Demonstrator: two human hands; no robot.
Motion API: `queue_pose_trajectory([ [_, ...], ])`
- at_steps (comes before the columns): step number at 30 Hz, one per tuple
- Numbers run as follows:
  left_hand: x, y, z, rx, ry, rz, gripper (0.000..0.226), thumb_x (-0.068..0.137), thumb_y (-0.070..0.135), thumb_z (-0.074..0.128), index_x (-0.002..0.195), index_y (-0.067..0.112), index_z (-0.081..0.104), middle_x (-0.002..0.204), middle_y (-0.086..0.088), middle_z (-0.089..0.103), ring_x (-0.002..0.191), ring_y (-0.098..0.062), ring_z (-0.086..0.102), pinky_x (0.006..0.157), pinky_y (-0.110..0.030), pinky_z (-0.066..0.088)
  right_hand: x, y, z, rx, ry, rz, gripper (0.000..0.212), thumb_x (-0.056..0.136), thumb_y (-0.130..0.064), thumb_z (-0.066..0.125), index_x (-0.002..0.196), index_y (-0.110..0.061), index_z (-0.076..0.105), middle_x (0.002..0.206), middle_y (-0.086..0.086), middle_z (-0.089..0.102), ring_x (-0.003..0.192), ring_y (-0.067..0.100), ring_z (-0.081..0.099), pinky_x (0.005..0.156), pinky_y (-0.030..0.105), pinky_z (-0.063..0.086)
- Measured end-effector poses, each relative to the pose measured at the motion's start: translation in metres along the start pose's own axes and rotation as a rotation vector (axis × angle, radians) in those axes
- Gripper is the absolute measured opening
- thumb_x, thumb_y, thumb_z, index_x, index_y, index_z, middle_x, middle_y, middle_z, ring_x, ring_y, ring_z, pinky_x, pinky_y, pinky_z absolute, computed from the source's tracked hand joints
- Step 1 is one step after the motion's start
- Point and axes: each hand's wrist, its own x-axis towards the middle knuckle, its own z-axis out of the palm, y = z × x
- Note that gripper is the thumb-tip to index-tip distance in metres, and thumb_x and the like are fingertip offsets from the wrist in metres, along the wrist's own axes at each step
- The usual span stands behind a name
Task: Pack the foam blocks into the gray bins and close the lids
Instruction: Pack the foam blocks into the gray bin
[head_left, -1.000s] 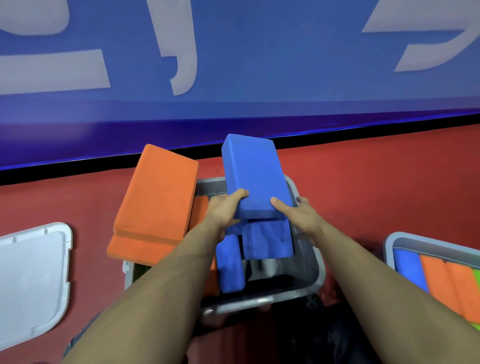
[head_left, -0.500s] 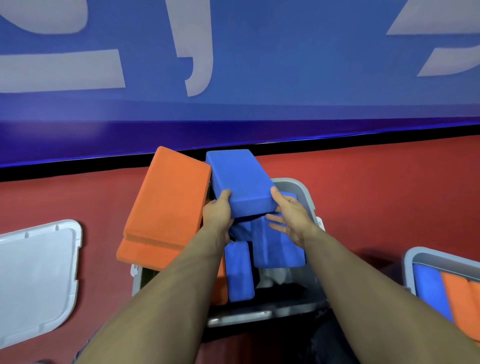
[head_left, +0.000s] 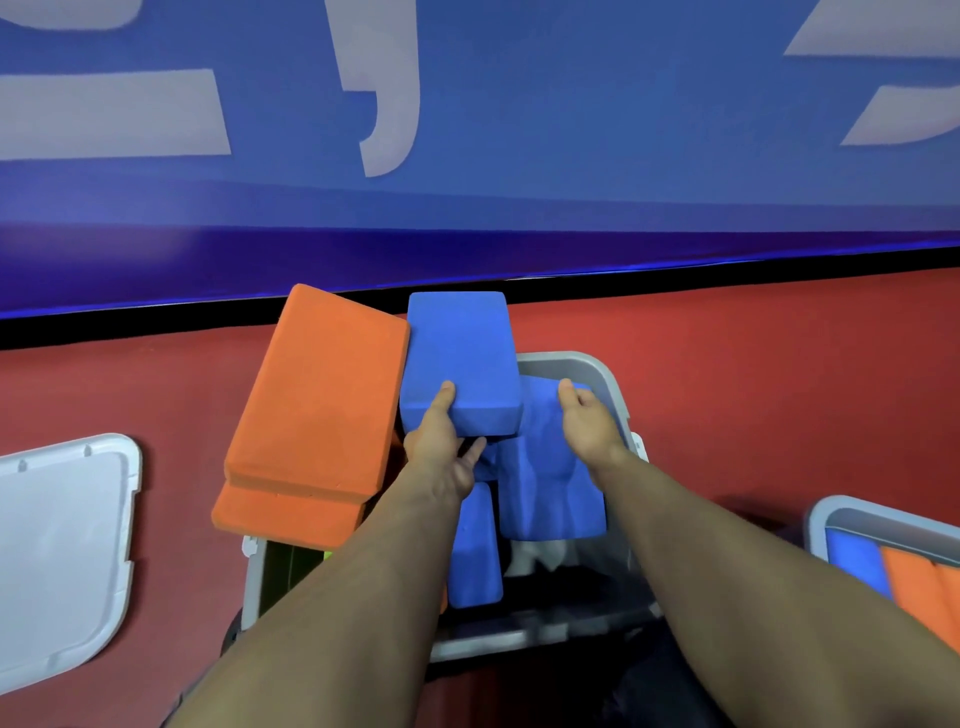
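The left hand (head_left: 441, 447) grips the near end of a blue foam block (head_left: 460, 358) above the gray bin (head_left: 608, 379); the right hand (head_left: 587, 421) grasps a dented blue block (head_left: 550, 478) inside it. Packing looks roughly midway: two orange blocks (head_left: 317, 410) overhang the bin's left rim, and its white lid (head_left: 57, 551) lies off to the left.

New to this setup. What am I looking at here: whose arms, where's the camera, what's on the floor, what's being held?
No machine here: a person works with bare hands, and the one camera sits on their head, looking forward and down. The left hand holds a blue foam block above an open gray bin, thumb on top. The right hand rests on another blue block standing in the bin; I cannot tell whether it has a grip on it. Two stacked orange blocks lie over the bin's left rim. On the red floor, a light gray lid lies to the left, and a second bin, on the right, already holds blocks.
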Motion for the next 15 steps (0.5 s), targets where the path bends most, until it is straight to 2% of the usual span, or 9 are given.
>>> queue_pose_trajectory([
  [1,0.000,0.001,0.000,-0.001,-0.008,-0.009,0.031,0.087,0.030,0.079,0.107,0.017,0.060,0.115,-0.008,0.069,0.107,-0.027,0.068,0.091,-0.046,0.058,0.007,0.001,-0.002,-0.053,-0.011,-0.060,0.047,0.108,-0.042,0.031,0.130,-0.011,0.059,0.131,0.007,0.060,0.116,0.024,0.056,0.106,0.039,0.042],
  [3,0.002,0.004,-0.002,0.000,-0.030,-0.031,0.035,0.087,0.030,0.079,0.113,0.015,0.061,0.114,-0.009,0.070,0.106,-0.027,0.069,0.087,-0.044,0.059,0.021,0.001,-0.003,-0.187,-0.083,-0.168,0.044,0.109,-0.034,0.030,0.147,-0.021,0.049,0.163,-0.004,0.033,0.146,0.022,0.034,0.122,0.040,0.026],
  [4,0.003,0.006,-0.002,0.000,-0.040,-0.039,0.037,0.087,0.031,0.079,0.115,0.013,0.062,0.114,-0.009,0.070,0.106,-0.027,0.069,0.088,-0.044,0.060,0.027,0.001,-0.003,-0.259,-0.127,-0.205,0.045,0.110,-0.030,0.029,0.152,-0.023,0.044,0.168,-0.008,0.020,0.151,0.021,0.022,0.125,0.039,0.018],
  [6,0.005,0.007,-0.004,0.009,-0.053,-0.056,0.040,0.087,0.031,0.079,0.118,0.012,0.063,0.116,-0.010,0.070,0.105,-0.027,0.069,0.089,-0.043,0.060,0.036,0.001,0.000,-0.392,-0.191,-0.243,0.047,0.110,-0.028,0.027,0.156,-0.027,0.037,0.169,-0.012,0.012,0.152,0.024,0.012,0.124,0.036,0.010],
  [8,0.007,0.009,-0.005,0.014,-0.057,-0.069,0.037,0.088,0.030,0.079,0.117,0.012,0.064,0.115,-0.011,0.071,0.104,-0.027,0.069,0.091,-0.043,0.059,0.044,0.000,0.000,-0.456,-0.231,-0.230,0.048,0.111,-0.033,0.027,0.159,-0.030,0.030,0.169,-0.012,0.013,0.152,0.028,0.013,0.124,0.037,0.009],
  [12,0.008,0.011,-0.005,0.017,-0.058,-0.091,0.031,0.087,0.029,0.079,0.110,0.012,0.066,0.115,-0.011,0.070,0.105,-0.028,0.068,0.093,-0.043,0.059,0.048,-0.004,-0.005,-0.571,-0.270,-0.211,0.054,0.109,-0.046,0.025,0.161,-0.034,0.021,0.166,0.001,0.018,0.152,0.027,0.023,0.124,0.043,0.019],
  [15,0.007,0.011,-0.005,0.012,-0.054,-0.104,0.033,0.087,0.029,0.080,0.112,0.012,0.066,0.115,-0.011,0.070,0.105,-0.029,0.068,0.092,-0.043,0.059,0.046,-0.001,-0.011,-0.696,-0.259,-0.120,0.058,0.103,-0.061,0.021,0.150,-0.034,0.043,0.158,0.008,0.022,0.138,0.035,0.042,0.117,0.050,0.032],
])
